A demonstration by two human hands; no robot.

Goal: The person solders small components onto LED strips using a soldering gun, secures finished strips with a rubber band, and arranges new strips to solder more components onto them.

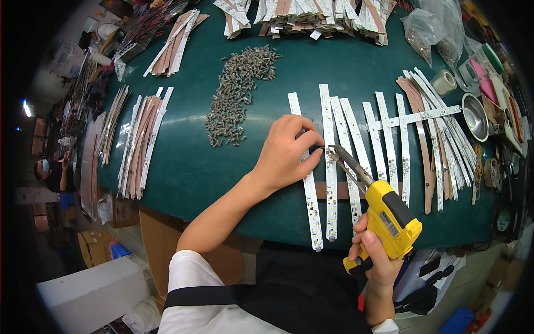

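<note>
My right hand [374, 250] grips a yellow soldering gun [409, 228] with black parts. Its metal tip reaches the middle of a white LED strip board [326, 111]. My left hand [283, 149] is closed in a pinch on a small dark part [317, 147] at that same spot, mostly hidden by the fingers. Beneath this hand lies another white LED strip [312, 217], running toward the table's near edge. More strips [356, 131] stand in a spaced row to the right, and a brown bar [347, 190] passes under several of them.
On the green table [183, 167], small metal parts [233, 94] are heaped behind my left hand. Bundles of strips lie at the left [146, 139], back [311, 19] and right [445, 145]. A metal bowl [475, 117] and plastic bags [420, 33] occupy the right side. Someone masked [47, 170] is far left.
</note>
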